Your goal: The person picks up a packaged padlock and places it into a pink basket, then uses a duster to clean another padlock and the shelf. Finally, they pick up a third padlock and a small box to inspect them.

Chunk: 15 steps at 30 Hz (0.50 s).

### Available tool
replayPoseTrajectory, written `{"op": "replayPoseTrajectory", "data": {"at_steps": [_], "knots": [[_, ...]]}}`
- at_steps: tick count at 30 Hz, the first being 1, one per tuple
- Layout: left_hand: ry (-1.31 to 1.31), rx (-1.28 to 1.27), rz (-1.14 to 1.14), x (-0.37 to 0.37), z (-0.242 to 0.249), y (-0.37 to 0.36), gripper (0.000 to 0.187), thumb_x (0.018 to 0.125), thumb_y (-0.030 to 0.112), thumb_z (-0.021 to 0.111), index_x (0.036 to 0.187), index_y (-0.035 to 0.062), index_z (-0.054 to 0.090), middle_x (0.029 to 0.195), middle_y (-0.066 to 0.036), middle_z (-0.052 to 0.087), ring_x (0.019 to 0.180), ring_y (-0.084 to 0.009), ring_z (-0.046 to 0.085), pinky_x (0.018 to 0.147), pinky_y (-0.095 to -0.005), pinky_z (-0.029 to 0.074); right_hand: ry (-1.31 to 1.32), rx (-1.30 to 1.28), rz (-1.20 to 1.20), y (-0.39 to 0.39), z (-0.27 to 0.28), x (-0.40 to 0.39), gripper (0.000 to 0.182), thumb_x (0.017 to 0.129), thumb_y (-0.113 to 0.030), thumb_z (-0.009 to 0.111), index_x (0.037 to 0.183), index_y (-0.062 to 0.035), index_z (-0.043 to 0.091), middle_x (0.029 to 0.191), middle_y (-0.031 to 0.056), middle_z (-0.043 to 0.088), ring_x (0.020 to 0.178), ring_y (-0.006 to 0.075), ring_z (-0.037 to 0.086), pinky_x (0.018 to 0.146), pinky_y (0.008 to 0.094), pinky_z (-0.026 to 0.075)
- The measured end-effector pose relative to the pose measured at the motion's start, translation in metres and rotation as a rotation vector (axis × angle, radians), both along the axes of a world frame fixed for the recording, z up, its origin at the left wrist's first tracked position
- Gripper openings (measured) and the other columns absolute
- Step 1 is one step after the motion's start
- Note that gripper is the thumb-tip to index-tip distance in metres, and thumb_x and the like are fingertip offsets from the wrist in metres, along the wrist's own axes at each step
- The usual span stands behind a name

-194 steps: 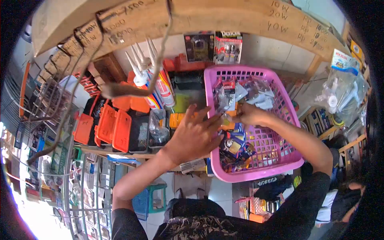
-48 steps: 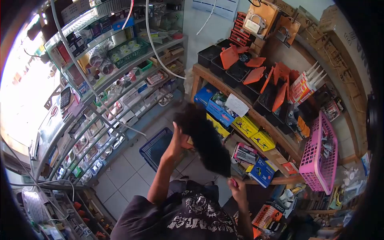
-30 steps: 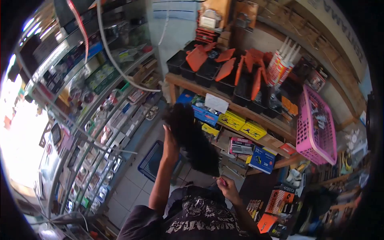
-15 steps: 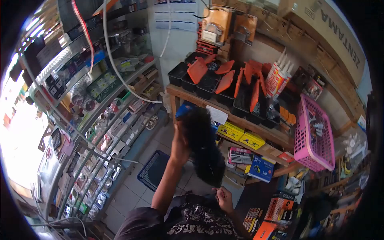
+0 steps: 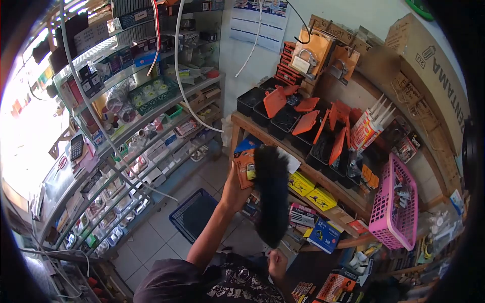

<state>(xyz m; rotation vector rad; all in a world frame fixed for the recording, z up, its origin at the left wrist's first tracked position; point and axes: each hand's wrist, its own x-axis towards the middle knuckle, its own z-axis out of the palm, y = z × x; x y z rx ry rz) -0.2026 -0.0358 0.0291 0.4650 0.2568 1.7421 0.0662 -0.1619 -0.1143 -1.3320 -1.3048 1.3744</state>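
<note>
My left hand [image 5: 235,191] is wrapped round the edge of an orange card pack [image 5: 244,170] with a brass-coloured padlock on its front. Low in front of my shirt, my right hand [image 5: 277,263] is closed in a fist at the lower end of a fluffy black duster [image 5: 273,202]; the handle is mostly hidden. The duster stands upright, its top overlapping the right side of the pack. Behind them is the wooden shelf unit, with yellow boxes [image 5: 309,191] just right of the duster.
Black bins with orange lids [image 5: 305,122] line the wooden shelf top [image 5: 252,127]. A pink basket [image 5: 376,222] hangs at the right. Stocked glass shelves [image 5: 151,118] fill the left side. A dark blue crate [image 5: 178,223] stands on the tiled floor, and cables dangle in front.
The duster has shifted right and swung more upright, uncovering the padlock pack in my left hand. My view has turned, so the shelves sit further right and lower.
</note>
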Motion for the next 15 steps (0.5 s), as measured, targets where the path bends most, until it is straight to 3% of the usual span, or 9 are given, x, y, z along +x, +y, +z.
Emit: {"op": "replayPoseTrajectory", "data": {"at_steps": [2, 3, 4, 5, 7, 9, 11, 13, 15], "knots": [[-0.032, -0.032, 0.0, 0.002, -0.025, 0.005, 0.053, 0.102, 0.038, 0.032, 0.146, 0.0081, 0.03, 0.149, -0.01, 0.034, 0.137, -0.0239, 0.033, 0.113, -0.0392, 0.028, -0.195, 0.24, 0.168, -0.002, -0.002, -0.002, 0.037, 0.095, -0.03, 0.056, 0.073, -0.0002, 0.057, 0.057, -0.0012, 0.042, 0.056, 0.0077, 0.037, 0.051, 0.027, 0.035], [0.005, 0.065, 0.077, 0.007, -0.027, 0.002, 0.054, 0.102, 0.041, 0.03, 0.145, 0.0087, 0.031, 0.148, -0.01, 0.036, 0.136, -0.0245, 0.034, 0.113, -0.0396, 0.028, -0.251, 0.255, 0.206, -0.002, 0.001, 0.0, 0.044, 0.097, -0.033, 0.054, 0.069, 0.0006, 0.051, 0.056, -0.0003, 0.038, 0.056, 0.0083, 0.037, 0.056, 0.029, 0.042], [0.043, 0.163, 0.157, 0.009, -0.029, 0.004, 0.055, 0.102, 0.043, 0.027, 0.145, 0.0092, 0.032, 0.147, -0.01, 0.037, 0.136, -0.0252, 0.035, 0.112, -0.0399, 0.029, -0.253, 0.266, 0.212, 0.001, -0.001, 0.0, 0.044, 0.097, -0.033, 0.054, 0.069, 0.0006, 0.051, 0.056, -0.0003, 0.038, 0.056, 0.0083, 0.037, 0.056, 0.029, 0.042], [-0.152, 0.067, 0.101, 0.008, -0.029, 0.006, 0.054, 0.102, 0.045, 0.031, 0.144, 0.0114, 0.033, 0.139, -0.009, 0.045, 0.125, -0.0243, 0.048, 0.105, -0.0352, 0.04, -0.163, 0.197, 0.155, 0.001, -0.004, 0.0, 0.046, 0.097, -0.035, 0.053, 0.067, 0.0003, 0.049, 0.056, 0.0, 0.038, 0.056, 0.0085, 0.037, 0.06, 0.0311, 0.045], [-0.09, -0.026, 0.025, 0.002, -0.031, 0.003, 0.054, 0.102, 0.044, 0.031, 0.145, 0.0114, 0.032, 0.14, -0.008, 0.044, 0.126, -0.0241, 0.047, 0.105, -0.0356, 0.04, -0.011, 0.072, 0.073, 0.0, -0.003, -0.008, 0.049, 0.097, -0.036, 0.053, 0.065, 0.0002, 0.046, 0.055, 0.001, 0.038, 0.056, 0.0086, 0.039, 0.071, 0.0364, 0.051], [-0.03, -0.133, -0.062, 0.002, -0.036, -0.001, 0.054, 0.102, 0.042, 0.032, 0.146, 0.0115, 0.03, 0.142, -0.008, 0.043, 0.127, -0.024, 0.047, 0.106, -0.036, 0.04, -0.065, 0.124, 0.129, 0.001, 0.013, -0.013, 0.048, 0.097, -0.036, 0.053, 0.065, 0.0001, 0.046, 0.055, 0.0012, 0.038, 0.056, 0.0085, 0.039, 0.07, 0.0354, 0.05], [0.054, 0.018, 0.01, 0.003, -0.043, 0.006, 0.057, 0.102, 0.045, 0.029, 0.146, 0.0095, 0.03, 0.14, -0.009, 0.046, 0.125, -0.0235, 0.048, 0.104, -0.0378, 0.041, -0.118, 0.181, 0.182, 0.003, 0.018, -0.014, 0.048, 0.097, -0.035, 0.054, 0.065, -0.0001, 0.046, 0.055, 0.0015, 0.039, 0.056, 0.0083, 0.039, 0.069, 0.0345, 0.049], [-0.059, 0.002, -0.001, -0.002, -0.031, -0.001, 0.055, 0.102, 0.043, 0.033, 0.146, 0.0097, 0.03, 0.137, -0.009, 0.048, 0.123, -0.0224, 0.05, 0.102, -0.0387, 0.043, -0.057, 0.108, 0.088, 0.009, 0.012, -0.011, 0.045, 0.096, -0.034, 0.055, 0.067, 0.0001, 0.05, 0.054, 0.0013, 0.041, 0.055, 0.008, 0.039, 0.065, 0.0313, 0.048], [-0.04, -0.045, 0.023, -0.003, -0.012, -0.007, 0.054, 0.102, 0.042, 0.034, 0.146, 0.0096, 0.031, 0.138, -0.009, 0.048, 0.123, -0.0223, 0.051, 0.102, -0.0382, 0.042, -0.105, 0.18, 0.164, 0.009, 0.005, -0.011, 0.042, 0.097, -0.031, 0.054, 0.069, 0.0006, 0.052, 0.054, 0.0009, 0.042, 0.053, 0.0073, 0.04, 0.06, 0.0298, 0.045]]}}
